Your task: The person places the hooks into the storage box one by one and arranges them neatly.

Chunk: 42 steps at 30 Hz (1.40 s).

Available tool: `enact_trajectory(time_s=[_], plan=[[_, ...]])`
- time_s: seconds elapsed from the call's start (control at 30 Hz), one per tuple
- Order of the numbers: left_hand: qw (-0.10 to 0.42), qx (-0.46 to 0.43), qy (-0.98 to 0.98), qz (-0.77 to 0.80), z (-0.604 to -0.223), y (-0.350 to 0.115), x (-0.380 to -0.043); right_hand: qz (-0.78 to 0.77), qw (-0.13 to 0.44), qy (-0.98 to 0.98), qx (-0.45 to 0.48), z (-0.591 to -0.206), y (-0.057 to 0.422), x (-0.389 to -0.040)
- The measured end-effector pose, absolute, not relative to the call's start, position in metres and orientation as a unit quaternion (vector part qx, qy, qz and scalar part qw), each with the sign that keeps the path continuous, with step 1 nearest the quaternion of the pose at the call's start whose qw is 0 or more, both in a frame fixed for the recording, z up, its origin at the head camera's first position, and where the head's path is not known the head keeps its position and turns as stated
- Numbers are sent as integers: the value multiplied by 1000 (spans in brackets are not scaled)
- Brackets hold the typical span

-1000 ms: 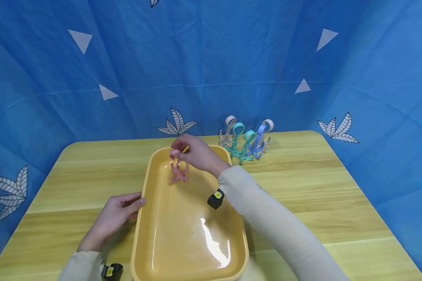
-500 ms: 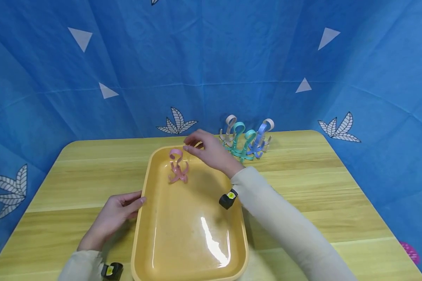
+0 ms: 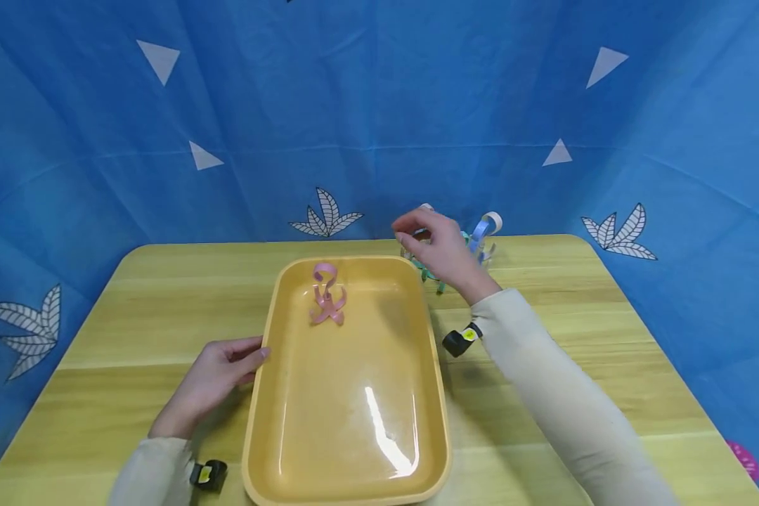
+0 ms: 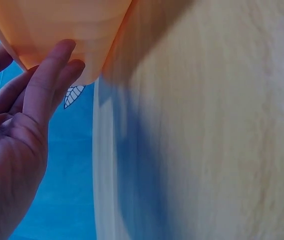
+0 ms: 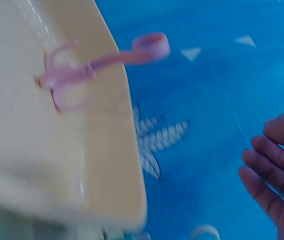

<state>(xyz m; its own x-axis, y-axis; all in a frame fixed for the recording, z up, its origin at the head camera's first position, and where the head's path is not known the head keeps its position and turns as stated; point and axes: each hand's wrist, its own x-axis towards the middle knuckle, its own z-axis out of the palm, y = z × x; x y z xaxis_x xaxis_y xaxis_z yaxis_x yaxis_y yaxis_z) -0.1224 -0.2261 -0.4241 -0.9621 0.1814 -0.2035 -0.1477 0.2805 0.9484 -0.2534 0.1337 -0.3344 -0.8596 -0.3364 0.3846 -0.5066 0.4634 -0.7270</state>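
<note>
A yellow tray (image 3: 354,379) lies on the table, and my left hand (image 3: 211,379) holds its left rim, thumb at the edge and fingers against the outer wall (image 4: 94,30). Inside the tray's far left part a pink multi-prong hanging hook (image 3: 327,306) stands upright on its prongs. My right hand (image 3: 439,246), holding nothing, hovers in front of the other hooks beyond the tray's far right corner. Its fingers (image 5: 266,167) are loosely bent. A blue hook (image 3: 478,235) shows past the hand; green hooks (image 3: 441,287) are mostly hidden behind it.
The wooden table (image 3: 563,337) extends on both sides of the tray. A blue patterned cloth (image 3: 367,91) hangs along its back and sides. White and clear parts of further hooks (image 3: 495,223) show near the blue one.
My right hand has let go of the pink hook and moved right, out of the tray to the hooks at the back. The left hand still holds the tray.
</note>
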Motion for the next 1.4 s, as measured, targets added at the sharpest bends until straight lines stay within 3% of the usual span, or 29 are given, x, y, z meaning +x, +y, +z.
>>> enact_trajectory(time_s=[0.63, 0.87, 1.1, 1.4], plan=[[146, 1, 793, 591, -423, -225, -125, 471, 211, -854, 72, -339, 245, -272], [149, 10, 794, 589, -420, -226, -126, 490, 211, -845, 21, -343, 261, -277], [149, 16, 788, 597, -419, -226, -126, 475, 163, -865, -14, -358, 269, -285], [159, 13, 776, 610, -421, -227, -126, 459, 148, -876, 1, -382, 274, -293]])
